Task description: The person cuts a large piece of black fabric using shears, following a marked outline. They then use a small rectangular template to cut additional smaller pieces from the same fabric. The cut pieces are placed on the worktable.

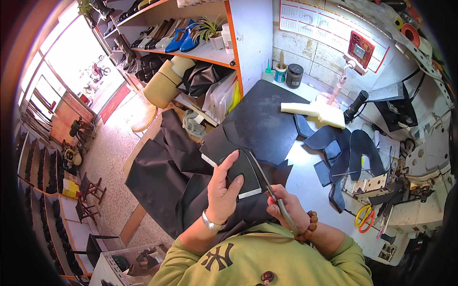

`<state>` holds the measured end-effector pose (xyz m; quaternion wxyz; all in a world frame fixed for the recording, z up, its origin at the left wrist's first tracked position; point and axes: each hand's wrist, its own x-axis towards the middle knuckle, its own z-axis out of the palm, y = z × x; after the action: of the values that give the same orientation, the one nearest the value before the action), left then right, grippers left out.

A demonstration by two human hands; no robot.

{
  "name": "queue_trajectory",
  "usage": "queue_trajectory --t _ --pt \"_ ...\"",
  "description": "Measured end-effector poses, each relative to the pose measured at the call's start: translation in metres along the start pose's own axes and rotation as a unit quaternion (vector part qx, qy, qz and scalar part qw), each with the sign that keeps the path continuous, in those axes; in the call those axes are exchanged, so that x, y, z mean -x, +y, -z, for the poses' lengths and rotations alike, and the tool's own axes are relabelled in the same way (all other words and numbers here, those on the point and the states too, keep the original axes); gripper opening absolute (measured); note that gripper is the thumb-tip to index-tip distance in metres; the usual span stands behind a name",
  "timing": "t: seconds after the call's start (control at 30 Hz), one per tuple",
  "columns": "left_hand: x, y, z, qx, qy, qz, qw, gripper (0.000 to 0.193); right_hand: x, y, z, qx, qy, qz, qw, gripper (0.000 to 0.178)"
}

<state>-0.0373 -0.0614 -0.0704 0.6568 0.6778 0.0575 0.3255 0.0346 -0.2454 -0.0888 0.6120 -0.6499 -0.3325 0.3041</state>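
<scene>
— What have you got there?

— My left hand holds a flat black leather piece with a pale edge up over my lap, just in front of the white bench. My fingers lie spread across its face and the thumb is pressed on it lower down.

— And the other hand?

— My right hand is wrapped around the handles of the long steel scissors; the blades run up along the piece's right edge.

— How does it handle?

— Light and limp, I judge, a bit slick on the face. It would flop if held by a corner, so I grip it broad and close to the cutting line.

— What's behind it?

— A large black leather sheet, partly on the bench.
</scene>
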Motion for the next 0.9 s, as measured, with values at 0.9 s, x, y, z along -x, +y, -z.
queue_trajectory --t 0.9 --pt "0.006 0.007 0.010 0.099 -0.093 0.107 0.985 0.049 0.002 -0.011 0.002 -0.067 -0.046 -0.037 0.996 0.059"
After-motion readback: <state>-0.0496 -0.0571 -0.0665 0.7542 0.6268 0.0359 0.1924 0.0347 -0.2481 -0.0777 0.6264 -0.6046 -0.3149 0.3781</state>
